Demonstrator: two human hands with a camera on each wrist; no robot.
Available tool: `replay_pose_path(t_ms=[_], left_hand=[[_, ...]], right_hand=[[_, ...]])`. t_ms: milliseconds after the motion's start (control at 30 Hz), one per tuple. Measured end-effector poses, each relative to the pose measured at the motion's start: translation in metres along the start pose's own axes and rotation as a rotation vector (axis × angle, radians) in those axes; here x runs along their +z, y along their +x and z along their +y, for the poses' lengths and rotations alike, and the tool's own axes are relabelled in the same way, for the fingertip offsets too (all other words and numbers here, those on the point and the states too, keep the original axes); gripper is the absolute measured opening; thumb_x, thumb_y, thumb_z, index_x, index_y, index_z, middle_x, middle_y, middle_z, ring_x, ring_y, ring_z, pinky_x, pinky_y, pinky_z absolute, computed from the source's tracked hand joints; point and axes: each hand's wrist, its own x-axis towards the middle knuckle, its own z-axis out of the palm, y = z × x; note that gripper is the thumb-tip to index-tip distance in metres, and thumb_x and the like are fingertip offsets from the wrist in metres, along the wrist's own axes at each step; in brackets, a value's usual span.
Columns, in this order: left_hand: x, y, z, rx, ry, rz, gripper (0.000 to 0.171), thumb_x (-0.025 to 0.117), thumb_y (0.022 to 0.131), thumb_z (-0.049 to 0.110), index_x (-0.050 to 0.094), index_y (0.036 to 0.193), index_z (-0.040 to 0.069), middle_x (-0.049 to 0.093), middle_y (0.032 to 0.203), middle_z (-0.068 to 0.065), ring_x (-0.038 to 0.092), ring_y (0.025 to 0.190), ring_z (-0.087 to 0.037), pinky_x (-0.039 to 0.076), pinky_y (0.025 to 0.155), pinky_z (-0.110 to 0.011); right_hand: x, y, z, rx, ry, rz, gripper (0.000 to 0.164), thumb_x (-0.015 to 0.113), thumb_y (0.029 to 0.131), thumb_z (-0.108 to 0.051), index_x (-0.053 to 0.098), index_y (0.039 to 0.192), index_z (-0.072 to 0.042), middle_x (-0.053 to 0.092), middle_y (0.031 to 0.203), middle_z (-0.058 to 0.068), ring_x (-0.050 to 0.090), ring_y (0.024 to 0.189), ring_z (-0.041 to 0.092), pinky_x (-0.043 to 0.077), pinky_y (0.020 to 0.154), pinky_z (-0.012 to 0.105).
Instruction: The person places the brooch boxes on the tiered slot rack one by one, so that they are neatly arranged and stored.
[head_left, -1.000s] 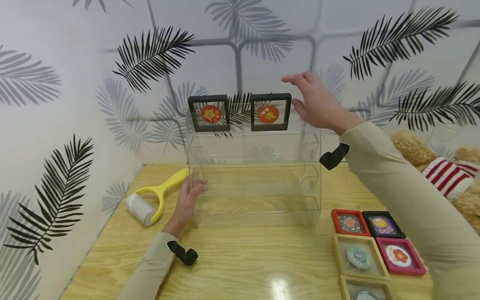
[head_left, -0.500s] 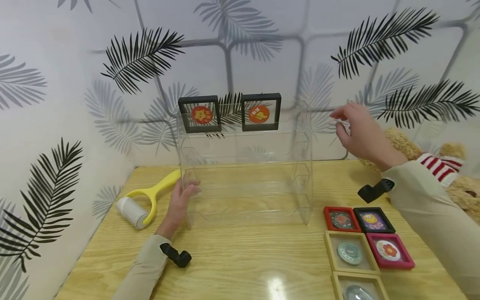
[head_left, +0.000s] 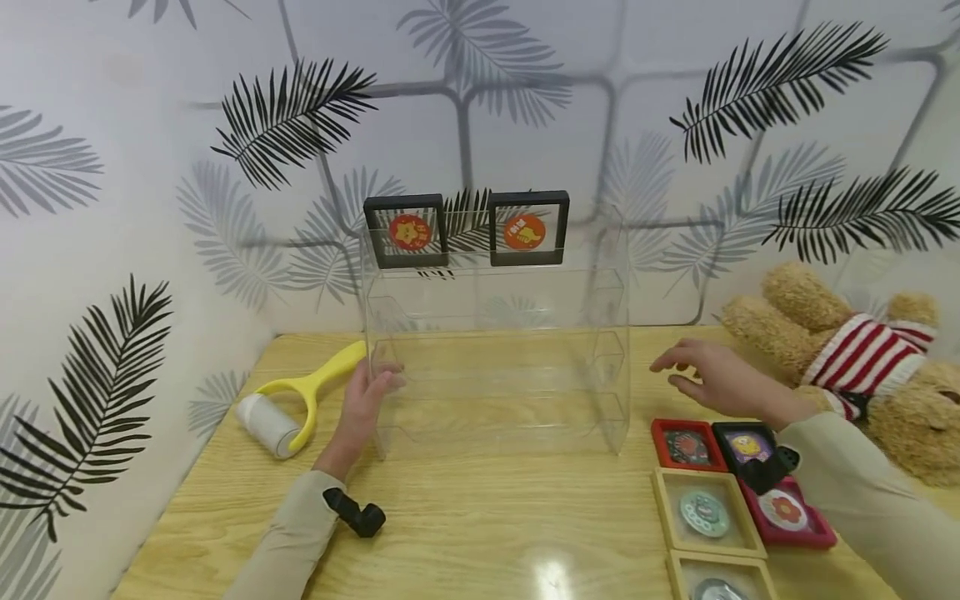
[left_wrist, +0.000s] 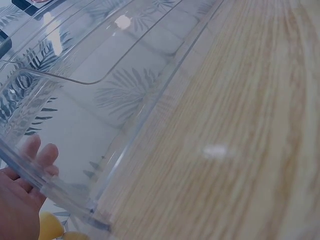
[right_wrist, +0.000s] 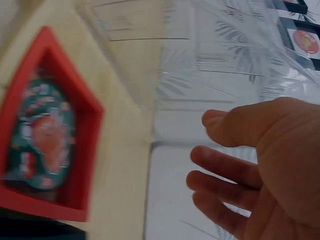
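The pale, wood-grained surface (head_left: pixel 480 517) meets a light wall (head_left: pixel 540 58) printed with black and grey fronds and grey lines. On the surface, a yellow-handled roller (head_left: pixel 270 423) lies just left of the display rack (head_left: pixel 498 442), while a plush bear (head_left: pixel 862 358) in a red-and-white striped garment lies at far right.

Left hand (head_left: pixel 363 406): holds the rack's left side panel low down, its fingers bent around the panel edge. Right hand (head_left: pixel 723 383): hovers between the rack and the bear, with thumb and fingers apart in a loose, fairly wide curve, the palm bare. Both forearms wear beige sleeves, each with a black wrist camera (head_left: pixel 356 511).

The rack, standing upright near the wall, is clear and colourless with several stepped tiers. Its top tier carries a left black frame (head_left: pixel 412 261) bearing a red disc with a yellow star and, apart from it, a middle black frame (head_left: pixel 527 258) bearing an orange-red disc with a yellow motif. At right lie a red frame (head_left: pixel 660 446), a flat black frame (head_left: pixel 738 427), a pink frame (head_left: pixel 806 537) and two tan frames (head_left: pixel 697 475), each enclosing a badge.
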Motion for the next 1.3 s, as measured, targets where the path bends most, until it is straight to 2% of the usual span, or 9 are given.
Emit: replay_pose_path(t_ms=[100,233,433,600,700,867,967,1133,1300], left_hand=[[0.001,-0.001,-0.001,-0.003,0.010,0.000,0.040,0.038,0.100,0.013,0.038,0.132,-0.011,0.050,0.125,-0.030,0.053,0.108,-0.009,0.038,0.095,-0.018],[0.001,0.000,-0.001,0.001,0.016,0.006,0.035,0.038,0.099,0.013,0.044,0.126,-0.009,0.051,0.124,-0.029,0.052,0.110,-0.012,0.038,0.097,-0.024],[0.000,0.003,0.000,0.002,0.010,-0.011,0.032,0.038,0.100,0.016,0.047,0.119,-0.008,0.049,0.127,-0.030,0.048,0.115,-0.012,0.035,0.101,-0.029],[-0.001,0.002,-0.001,-0.001,0.013,-0.013,0.036,0.037,0.100,0.014,0.040,0.126,-0.010,0.049,0.127,-0.031,0.049,0.111,-0.008,0.036,0.098,-0.022],[-0.001,0.001,0.001,-0.004,0.013,-0.009,0.037,0.036,0.100,0.013,0.039,0.128,-0.010,0.049,0.126,-0.030,0.050,0.111,-0.010,0.037,0.098,-0.023],[0.003,0.000,0.004,-0.010,0.009,-0.014,0.035,0.037,0.100,0.014,0.042,0.125,-0.008,0.049,0.127,-0.030,0.049,0.115,-0.014,0.035,0.100,-0.027],[0.004,0.000,0.003,-0.020,0.004,-0.023,0.035,0.036,0.100,0.014,0.040,0.127,-0.009,0.048,0.128,-0.031,0.048,0.114,-0.012,0.035,0.100,-0.024],[0.003,0.000,0.000,-0.024,0.012,-0.028,0.036,0.036,0.101,0.015,0.038,0.128,-0.008,0.048,0.128,-0.030,0.049,0.110,-0.006,0.035,0.099,-0.023],[-0.001,0.002,-0.002,-0.030,0.006,-0.025,0.032,0.037,0.101,0.017,0.042,0.121,-0.007,0.048,0.129,-0.029,0.046,0.117,-0.018,0.030,0.107,-0.039]], right_hand=[[0.015,-0.011,0.001,0.004,0.018,-0.081,0.025,0.070,0.083,-0.001,0.068,0.107,-0.004,0.065,0.096,0.007,0.062,0.085,0.026,0.052,0.071,0.041],[0.029,-0.021,0.002,0.055,0.037,-0.199,0.021,0.068,0.086,-0.007,0.068,0.107,-0.005,0.064,0.095,0.004,0.062,0.084,0.022,0.052,0.072,0.038],[0.037,-0.029,0.005,0.126,0.097,-0.265,0.013,0.065,0.089,-0.009,0.068,0.101,-0.009,0.057,0.085,-0.004,0.051,0.070,0.003,0.047,0.061,0.025],[0.038,-0.031,0.008,0.131,0.141,-0.250,0.012,0.061,0.090,-0.002,0.067,0.097,-0.009,0.054,0.081,-0.004,0.047,0.066,0.000,0.045,0.059,0.024],[0.038,-0.032,0.008,0.125,0.157,-0.248,0.014,0.058,0.091,0.001,0.066,0.096,-0.009,0.054,0.079,-0.005,0.047,0.065,-0.001,0.045,0.058,0.023],[0.038,-0.035,0.005,0.175,0.226,-0.232,0.014,0.054,0.093,0.003,0.060,0.095,-0.010,0.055,0.072,-0.008,0.047,0.059,-0.001,0.043,0.056,0.023],[0.038,-0.036,0.004,0.197,0.205,-0.205,0.014,0.052,0.094,0.002,0.056,0.095,-0.011,0.053,0.069,-0.008,0.044,0.056,-0.001,0.040,0.055,0.023],[0.036,-0.032,0.001,0.160,0.086,-0.131,0.015,0.052,0.094,0.002,0.052,0.095,-0.012,0.051,0.073,-0.008,0.040,0.060,-0.001,0.038,0.056,0.023],[0.026,-0.024,-0.004,0.051,0.076,-0.017,0.020,0.054,0.091,0.009,0.052,0.095,-0.010,0.052,0.077,-0.006,0.042,0.064,-0.001,0.040,0.058,0.024]])
